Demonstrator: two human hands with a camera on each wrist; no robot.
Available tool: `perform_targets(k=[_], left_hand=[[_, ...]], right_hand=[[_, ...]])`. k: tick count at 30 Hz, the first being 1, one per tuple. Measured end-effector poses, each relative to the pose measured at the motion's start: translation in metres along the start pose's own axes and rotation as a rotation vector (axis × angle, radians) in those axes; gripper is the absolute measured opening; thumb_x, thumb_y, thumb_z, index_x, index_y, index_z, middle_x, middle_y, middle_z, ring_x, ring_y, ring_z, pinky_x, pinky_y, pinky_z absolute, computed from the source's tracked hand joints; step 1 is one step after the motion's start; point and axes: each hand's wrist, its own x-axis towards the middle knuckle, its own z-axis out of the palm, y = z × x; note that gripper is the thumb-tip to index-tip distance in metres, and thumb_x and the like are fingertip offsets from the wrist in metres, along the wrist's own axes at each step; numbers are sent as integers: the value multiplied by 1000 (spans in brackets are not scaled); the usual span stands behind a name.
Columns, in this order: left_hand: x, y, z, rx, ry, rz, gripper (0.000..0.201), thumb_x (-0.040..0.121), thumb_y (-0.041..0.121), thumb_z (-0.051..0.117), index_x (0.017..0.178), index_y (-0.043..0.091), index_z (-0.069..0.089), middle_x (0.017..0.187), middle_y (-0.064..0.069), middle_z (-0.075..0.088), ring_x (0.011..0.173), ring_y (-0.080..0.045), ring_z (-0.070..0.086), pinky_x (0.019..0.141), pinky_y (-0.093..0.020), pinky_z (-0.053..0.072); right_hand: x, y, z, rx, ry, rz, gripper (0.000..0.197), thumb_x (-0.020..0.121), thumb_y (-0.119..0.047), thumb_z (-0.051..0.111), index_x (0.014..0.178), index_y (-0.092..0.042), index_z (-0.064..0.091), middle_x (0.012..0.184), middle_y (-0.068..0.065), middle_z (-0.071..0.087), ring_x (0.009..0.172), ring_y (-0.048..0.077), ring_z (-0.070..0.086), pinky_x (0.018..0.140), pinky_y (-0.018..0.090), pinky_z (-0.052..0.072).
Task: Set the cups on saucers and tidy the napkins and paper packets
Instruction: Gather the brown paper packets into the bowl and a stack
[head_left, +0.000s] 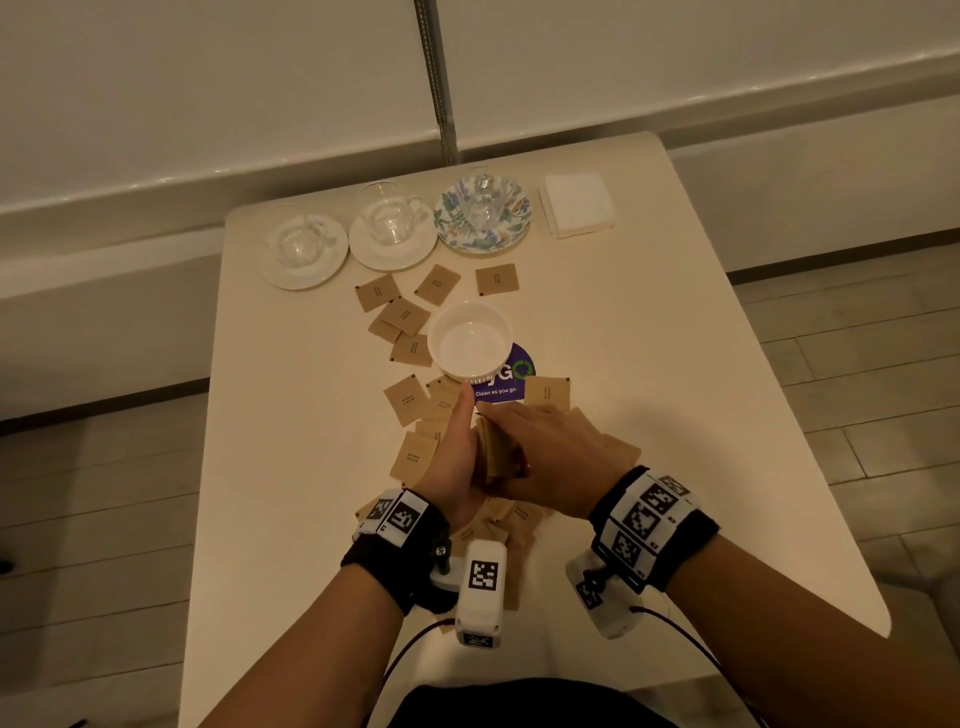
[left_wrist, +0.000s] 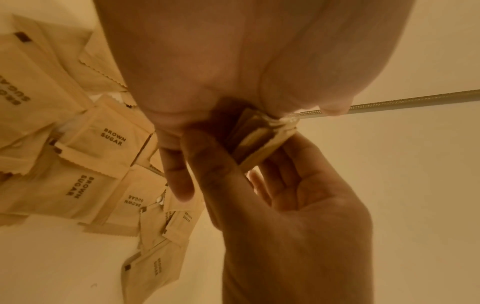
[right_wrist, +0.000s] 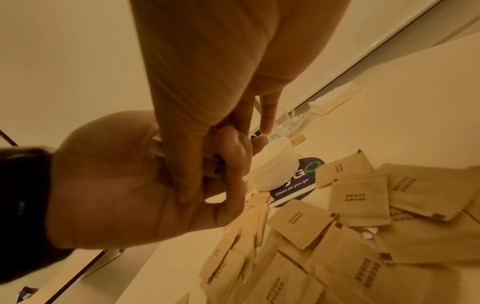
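Both hands meet over the near middle of the table. My left hand (head_left: 460, 452) grips a small stack of brown sugar packets (head_left: 492, 449) on edge, its fingers curled round it and its thumb pointing forward. My right hand (head_left: 535, 447) lies over the same stack (left_wrist: 259, 142), thumb and fingers pinching it. Several loose packets (head_left: 405, 400) lie scattered around and under the hands. At the back, three glass cups stand on saucers: two on white saucers (head_left: 332, 260) (head_left: 415, 252), one on a floral saucer (head_left: 457, 228). White napkins (head_left: 576, 205) are stacked at the back right.
An empty white bowl (head_left: 470, 340) stands just beyond the hands, partly on a blue "Clean as you go" sticker (head_left: 511, 382). More packets (head_left: 402, 314) lie between the bowl and the saucers. The table's right side (head_left: 675, 364) is bare; a wall with a metal hose runs behind.
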Motion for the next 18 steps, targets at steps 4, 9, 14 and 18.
perform_targets(k=[4, 9, 14, 18], left_hand=[[-2, -3, -3, -5, -3, 2, 75, 87, 72, 31, 138, 20, 52, 131, -8, 63, 120, -24, 61, 89, -38, 54], [-7, -11, -13, -178, -51, 3, 57, 85, 50, 46, 131, 15, 53, 117, -9, 69, 105, -23, 68, 76, -34, 59], [3, -5, -14, -163, -4, -7, 37, 81, 43, 63, 99, 12, 65, 68, 1, 61, 55, -11, 58, 47, -23, 45], [13, -4, -31, -183, 122, 28, 39, 73, 50, 67, 89, 15, 59, 57, 5, 40, 44, -6, 36, 41, -19, 30]], right_hand=[[-1, -2, -1, 45, 9, -11, 78, 76, -45, 77, 141, -24, 40, 130, -5, 57, 113, 15, 54, 89, 22, 37], [-3, -11, 8, 134, 75, -77, 65, 74, -39, 78, 129, -22, 50, 122, -5, 60, 105, 12, 53, 95, 27, 42], [-1, 23, 11, 246, 35, 117, 106, 59, -50, 85, 147, -28, 29, 145, -6, 40, 132, 14, 36, 110, 33, 28], [-10, 76, 21, 65, -39, 559, 92, 68, -49, 80, 143, -23, 33, 138, 4, 43, 126, 26, 42, 103, 43, 38]])
